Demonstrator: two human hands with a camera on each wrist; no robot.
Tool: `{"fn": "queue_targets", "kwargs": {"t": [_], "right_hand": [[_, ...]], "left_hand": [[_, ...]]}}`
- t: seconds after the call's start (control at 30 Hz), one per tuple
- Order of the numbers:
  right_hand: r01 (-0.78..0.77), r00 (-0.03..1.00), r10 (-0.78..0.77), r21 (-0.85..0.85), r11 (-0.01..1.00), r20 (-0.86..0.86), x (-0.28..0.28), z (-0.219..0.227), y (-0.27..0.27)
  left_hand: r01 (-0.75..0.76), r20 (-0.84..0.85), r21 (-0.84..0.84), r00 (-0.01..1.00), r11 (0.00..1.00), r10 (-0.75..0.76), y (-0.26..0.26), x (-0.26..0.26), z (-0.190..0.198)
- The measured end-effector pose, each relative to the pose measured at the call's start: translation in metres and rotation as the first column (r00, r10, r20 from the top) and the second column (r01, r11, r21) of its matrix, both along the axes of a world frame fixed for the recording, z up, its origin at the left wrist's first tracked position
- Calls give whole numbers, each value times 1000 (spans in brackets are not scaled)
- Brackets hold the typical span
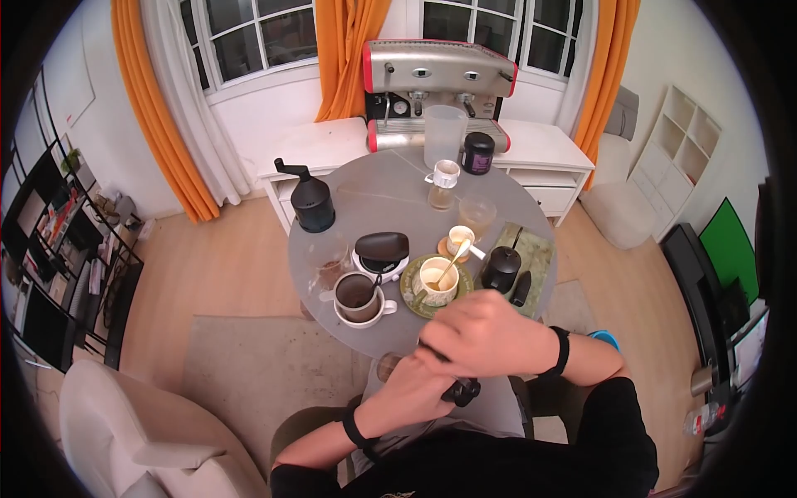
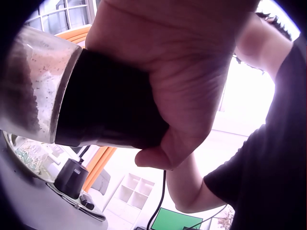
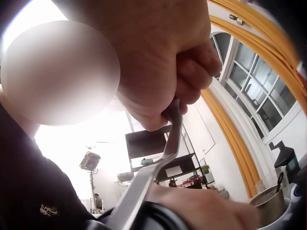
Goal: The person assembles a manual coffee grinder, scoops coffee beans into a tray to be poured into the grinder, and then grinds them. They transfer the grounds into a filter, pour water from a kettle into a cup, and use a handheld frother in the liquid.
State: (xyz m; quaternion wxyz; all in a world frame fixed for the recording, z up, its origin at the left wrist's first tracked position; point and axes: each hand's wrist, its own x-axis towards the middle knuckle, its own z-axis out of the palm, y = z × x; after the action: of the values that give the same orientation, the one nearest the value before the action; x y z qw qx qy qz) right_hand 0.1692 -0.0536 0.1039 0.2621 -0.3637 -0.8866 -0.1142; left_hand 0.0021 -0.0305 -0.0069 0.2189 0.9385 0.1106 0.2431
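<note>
Black and round, a grinder (image 2: 108, 103) is held over the person's lap, by the near edge of the grey counter (image 1: 365, 187). The left hand (image 1: 411, 390) is wrapped round its body; the right hand (image 1: 490, 332) grips the end of its metal crank (image 3: 136, 189). (Brown bits show in its clear jar (image 2: 43, 96).) Beyond, a cup (image 1: 435, 287) sits on a green plate (image 1: 407, 290). Farther back stands a big silver machine (image 1: 440, 70).

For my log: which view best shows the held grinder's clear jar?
The left wrist view: the clear jar is large there, brown contents visible inside. The head view shows only a small part beside the left hand; the right wrist view, none.
</note>
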Motion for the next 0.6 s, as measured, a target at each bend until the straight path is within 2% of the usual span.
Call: {"fn": "queue_targets", "kwargs": {"t": [0.03, 0.1, 0.23, 0.3, 0.33, 0.43, 0.47, 0.53, 0.6], "right_hand": [[45, 999, -45, 14, 999, 3, 4, 2, 2], [96, 995, -96, 13, 995, -20, 14, -2, 8], [235, 971, -235, -11, 972, -47, 41, -15, 22], [318, 946, -321, -56, 946, -40, 55, -25, 25], [318, 947, -320, -56, 947, -40, 60, -31, 25], [334, 942, -335, -183, 925, 23, 70, -64, 24], [335, 941, -337, -183, 924, 25, 69, -73, 23], [278, 958, -286, -263, 924, 8, 64, -92, 17], [269, 961, -275, -260, 927, 15, 56, -113, 6]], "left_hand": [[1, -1, -1, 1000, 1000, -1, 0, -1, 1], [17, 132, -31, 991, 999, -13, -1, -2, 2], [28, 128, -20, 991, 999, -25, 6, -9, 23], [-63, 143, -31, 987, 998, 67, 11, -16, 32], [-64, 143, -31, 987, 998, 67, 15, -19, 34], [-195, 286, -61, 936, 979, 204, 29, -24, 39], [-194, 287, -63, 936, 979, 204, 33, -25, 37], [-299, 305, -45, 905, 953, 298, 43, -27, 33], [-317, 310, -51, 897, 947, 316, 48, -30, 34]]}}
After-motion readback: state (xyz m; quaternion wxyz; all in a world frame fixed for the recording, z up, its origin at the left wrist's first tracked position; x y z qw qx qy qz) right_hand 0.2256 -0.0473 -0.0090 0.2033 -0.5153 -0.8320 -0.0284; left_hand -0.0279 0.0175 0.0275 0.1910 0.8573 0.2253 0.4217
